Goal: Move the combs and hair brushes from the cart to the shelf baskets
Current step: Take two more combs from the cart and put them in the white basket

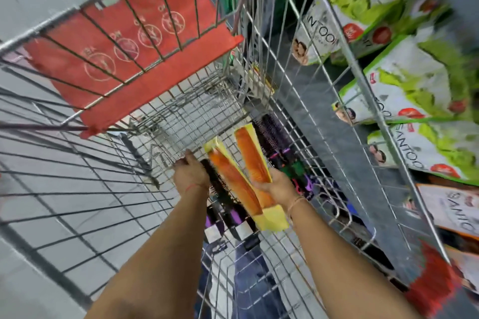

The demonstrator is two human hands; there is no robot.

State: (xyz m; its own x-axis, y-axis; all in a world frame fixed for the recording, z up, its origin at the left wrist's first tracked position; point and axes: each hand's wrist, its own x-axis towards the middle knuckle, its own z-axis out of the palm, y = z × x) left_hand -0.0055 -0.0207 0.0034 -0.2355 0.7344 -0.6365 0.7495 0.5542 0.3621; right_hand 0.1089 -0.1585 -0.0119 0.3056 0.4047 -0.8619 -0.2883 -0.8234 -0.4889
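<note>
I look down into a wire shopping cart (197, 111). My right hand (278, 186) is shut on two orange combs on yellow cards, fanned apart: one comb (252, 156) points up and the other comb (234, 181) leans left across a black hair brush (217, 184). My left hand (190, 172) is low on the cart floor beside that brush, fingers curled down; motion blur hides whether they grip anything. A round black brush with purple bristles (269, 134) and more black and purple brush packs (298, 176) lie along the cart's right side.
The cart's red child-seat flap (129, 41) stands at the far end. Right of the cart's wire wall (318, 80), shelves hold green and white packets (404, 83). Grey floor tiles (51, 189) show through the left wall.
</note>
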